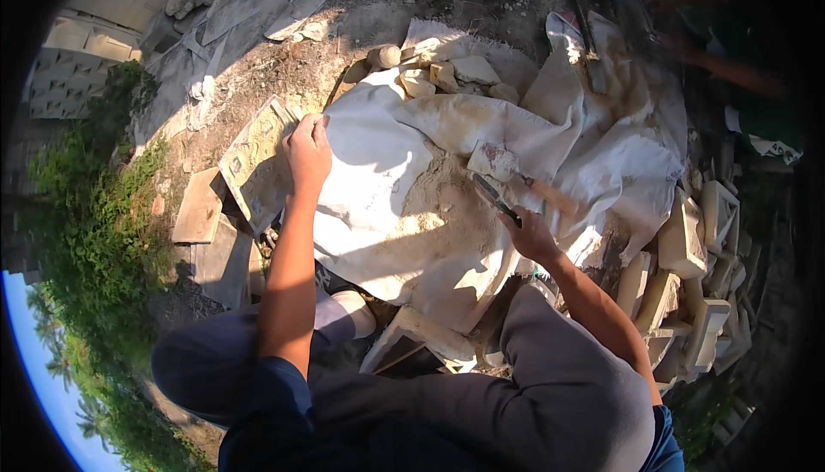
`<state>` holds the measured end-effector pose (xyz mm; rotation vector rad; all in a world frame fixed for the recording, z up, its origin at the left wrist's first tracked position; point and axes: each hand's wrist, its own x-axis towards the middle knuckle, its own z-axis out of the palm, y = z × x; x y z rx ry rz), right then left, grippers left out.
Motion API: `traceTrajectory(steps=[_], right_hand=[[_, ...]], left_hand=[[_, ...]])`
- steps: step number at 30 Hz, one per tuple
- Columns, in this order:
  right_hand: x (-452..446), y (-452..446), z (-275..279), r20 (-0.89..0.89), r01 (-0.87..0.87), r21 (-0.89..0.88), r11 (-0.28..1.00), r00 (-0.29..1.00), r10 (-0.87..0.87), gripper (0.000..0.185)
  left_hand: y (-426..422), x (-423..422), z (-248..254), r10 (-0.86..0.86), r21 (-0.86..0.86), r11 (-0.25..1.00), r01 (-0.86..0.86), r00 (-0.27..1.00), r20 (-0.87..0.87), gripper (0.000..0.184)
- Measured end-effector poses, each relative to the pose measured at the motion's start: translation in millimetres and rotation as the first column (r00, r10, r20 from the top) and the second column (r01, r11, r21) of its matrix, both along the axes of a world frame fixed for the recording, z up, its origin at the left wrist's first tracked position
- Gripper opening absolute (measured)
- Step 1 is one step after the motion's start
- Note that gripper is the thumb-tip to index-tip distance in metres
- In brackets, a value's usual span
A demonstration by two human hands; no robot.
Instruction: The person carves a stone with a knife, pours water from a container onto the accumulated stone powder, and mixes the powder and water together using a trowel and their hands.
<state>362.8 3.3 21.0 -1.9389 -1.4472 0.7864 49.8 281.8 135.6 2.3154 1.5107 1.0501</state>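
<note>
We are seated outdoors, looking down at a pale cloth spread on the ground in front of our folded legs, in strong sun and shadow. Our left hand is at the cloth's left edge, its fingers appearing pinched on the margin. Our right hand is right of the middle, fingers wrapped around the grip of a narrow, dark-bladed tool that lies over the cloth. Just beyond it is a flat, crusted scraper with a wooden handle.

We judge the cloth soft and limp, likely to fold or slump, and weighed down by sandy powder and by pale stones at its far side. It is best taken by its bare edge, with a bunched grip, lifting slowly so the powder does not slide. The tool looks light and stiff; its grip end is the safer hold. The scraper is best held by its wood. The stones look heavier, perhaps crumbly.
</note>
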Motion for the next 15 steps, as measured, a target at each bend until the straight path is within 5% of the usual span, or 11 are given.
traceTrajectory(steps=[5, 7, 9, 11, 15], right_hand=[[-3.7, -3.1, 0.9, -0.035, 0.004, -0.148, 0.989, 0.999, -0.009, 0.031], [-4.8, -7.1, 3.6, -0.08, -0.044, -0.154, 0.987, 0.996, 0.032, 0.031], [-9.2, -7.7, 5.3, -0.103, -0.065, -0.138, 0.988, 0.993, 0.051, 0.03], [-19.5, -8.9, 4.6, -0.129, -0.091, -0.117, 0.989, 0.989, 0.076, 0.03], [-47.5, -7.6, 1.8, -0.225, -0.057, -0.115, 0.992, 0.974, 0.03, 0.027]], left_hand=[[7.0, -5.2, -4.5, 0.169, -0.174, 0.967, -0.187, 0.979, -0.114, 0.012], [-9.5, 1.8, 8.7, 0.168, 0.314, 0.942, -0.117, 0.976, -0.141, 0.016], [-43.7, 16.4, 16.5, 0.058, 0.376, 0.926, -0.029, 0.996, -0.066, 0.016], [-79.1, 33.0, -10.5, -0.229, 0.246, 0.941, 0.232, 0.973, -0.041, 0.013], [-150.1, 49.4, -122.1, -0.313, -0.193, 0.935, 0.296, 0.948, -0.063, 0.012]])
